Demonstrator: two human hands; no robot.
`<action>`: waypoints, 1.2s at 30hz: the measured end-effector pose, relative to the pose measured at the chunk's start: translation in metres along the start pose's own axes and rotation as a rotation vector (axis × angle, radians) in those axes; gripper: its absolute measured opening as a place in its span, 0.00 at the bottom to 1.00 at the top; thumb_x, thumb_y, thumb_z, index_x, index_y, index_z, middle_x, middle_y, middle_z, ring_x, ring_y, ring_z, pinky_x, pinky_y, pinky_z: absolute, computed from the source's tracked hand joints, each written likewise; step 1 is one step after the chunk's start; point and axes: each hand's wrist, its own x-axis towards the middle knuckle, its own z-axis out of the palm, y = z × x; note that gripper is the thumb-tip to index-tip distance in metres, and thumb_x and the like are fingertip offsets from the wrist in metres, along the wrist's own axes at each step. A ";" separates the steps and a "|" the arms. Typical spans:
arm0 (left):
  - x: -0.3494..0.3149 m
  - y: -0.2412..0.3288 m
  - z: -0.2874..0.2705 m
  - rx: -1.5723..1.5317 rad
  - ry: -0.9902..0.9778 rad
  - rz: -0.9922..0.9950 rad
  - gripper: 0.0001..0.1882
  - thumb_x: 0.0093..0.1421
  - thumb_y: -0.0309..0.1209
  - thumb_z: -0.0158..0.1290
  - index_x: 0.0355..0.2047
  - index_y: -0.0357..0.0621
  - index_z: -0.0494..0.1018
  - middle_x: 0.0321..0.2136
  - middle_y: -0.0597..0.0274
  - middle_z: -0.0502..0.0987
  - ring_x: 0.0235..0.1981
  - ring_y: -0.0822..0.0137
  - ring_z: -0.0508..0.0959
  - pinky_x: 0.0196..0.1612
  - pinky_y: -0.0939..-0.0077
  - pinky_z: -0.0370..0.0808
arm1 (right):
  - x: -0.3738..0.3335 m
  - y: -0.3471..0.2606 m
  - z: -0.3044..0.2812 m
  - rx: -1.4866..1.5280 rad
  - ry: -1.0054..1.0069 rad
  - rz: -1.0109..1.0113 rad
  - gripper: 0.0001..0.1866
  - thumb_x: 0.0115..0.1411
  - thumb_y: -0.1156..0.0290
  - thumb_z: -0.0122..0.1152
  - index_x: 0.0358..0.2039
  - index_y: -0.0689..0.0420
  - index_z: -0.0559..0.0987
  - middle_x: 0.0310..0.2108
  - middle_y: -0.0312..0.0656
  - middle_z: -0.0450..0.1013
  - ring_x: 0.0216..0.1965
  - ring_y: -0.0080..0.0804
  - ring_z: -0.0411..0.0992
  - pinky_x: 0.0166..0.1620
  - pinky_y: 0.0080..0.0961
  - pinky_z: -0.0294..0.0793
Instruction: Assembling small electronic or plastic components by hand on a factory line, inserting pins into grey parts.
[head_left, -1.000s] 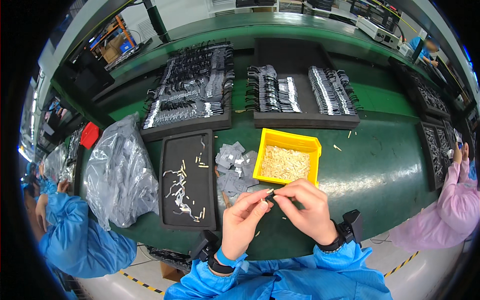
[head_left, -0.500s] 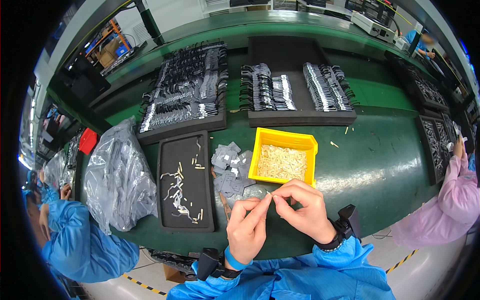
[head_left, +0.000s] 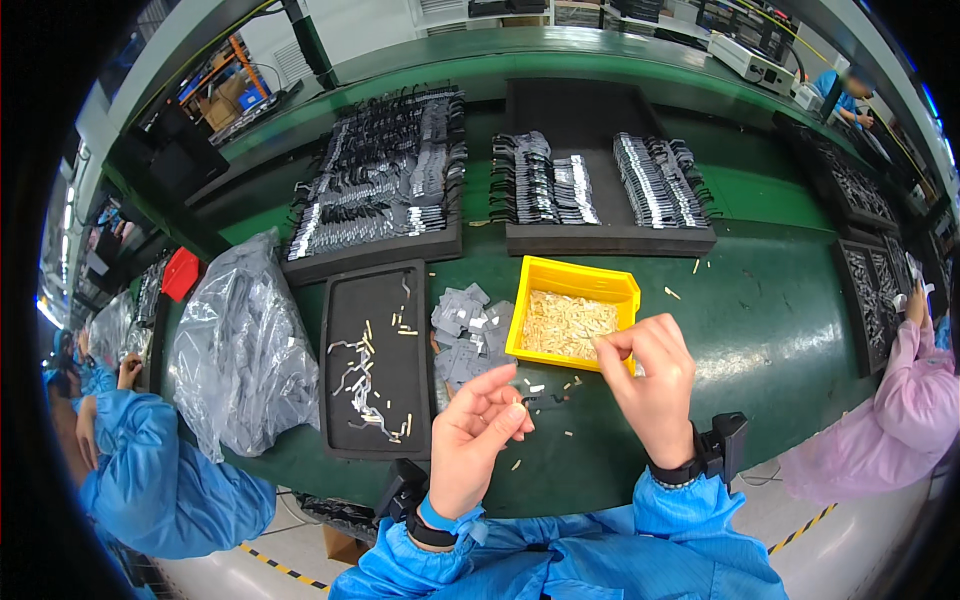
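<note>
My left hand [head_left: 476, 432] is closed, thumb against fingers, above the near part of the bench. What it pinches is too small to make out; a thin dark piece [head_left: 546, 400] shows just right of its fingertips, and I cannot tell whether it is held. My right hand [head_left: 655, 385] reaches over the near rim of a yellow bin [head_left: 631, 300]. Its thumb and index finger meet in a pinch at the small pale strips [head_left: 570, 322] filling that bin. Whatever lies between those fingertips is hidden. Several loose pale bits [head_left: 537, 388] lie between my hands.
Left of the bin lie a pile of grey flat pieces [head_left: 465, 330], a black tray [head_left: 338, 420] with bent strips, and a clear plastic bag [head_left: 240, 350]. Black foam trays [head_left: 610, 241] of stacked parts stand behind. Co-workers sit on both sides, one in a pink sleeve [head_left: 880, 420].
My hands, together at the fingertips before, are now apart. The right moved up and right to the bin; the left shifted slightly, its fingers curling. Loose bits between them have come into view.
</note>
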 end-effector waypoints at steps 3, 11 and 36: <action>0.000 0.003 0.002 0.112 0.065 0.043 0.15 0.55 0.19 0.49 0.44 0.35 0.67 0.31 0.63 0.72 0.30 0.76 0.71 0.32 0.84 0.68 | 0.001 0.007 0.009 -0.137 0.049 -0.025 0.06 0.41 0.81 0.62 0.22 0.59 0.75 0.23 0.39 0.70 0.26 0.35 0.68 0.30 0.28 0.67; -0.005 -0.001 0.005 0.269 0.096 0.192 0.16 0.53 0.16 0.49 0.44 0.34 0.66 0.31 0.63 0.72 0.30 0.78 0.70 0.31 0.87 0.69 | -0.007 -0.031 0.004 0.416 -0.193 -0.058 0.08 0.43 0.78 0.64 0.26 0.60 0.76 0.27 0.41 0.71 0.30 0.37 0.69 0.34 0.27 0.68; -0.009 -0.007 0.009 0.831 0.175 0.661 0.16 0.48 0.14 0.53 0.39 0.36 0.69 0.28 0.57 0.75 0.25 0.73 0.73 0.28 0.82 0.71 | -0.009 -0.043 -0.004 0.479 -0.274 -0.062 0.08 0.42 0.79 0.62 0.23 0.56 0.72 0.32 0.39 0.64 0.37 0.38 0.63 0.38 0.29 0.64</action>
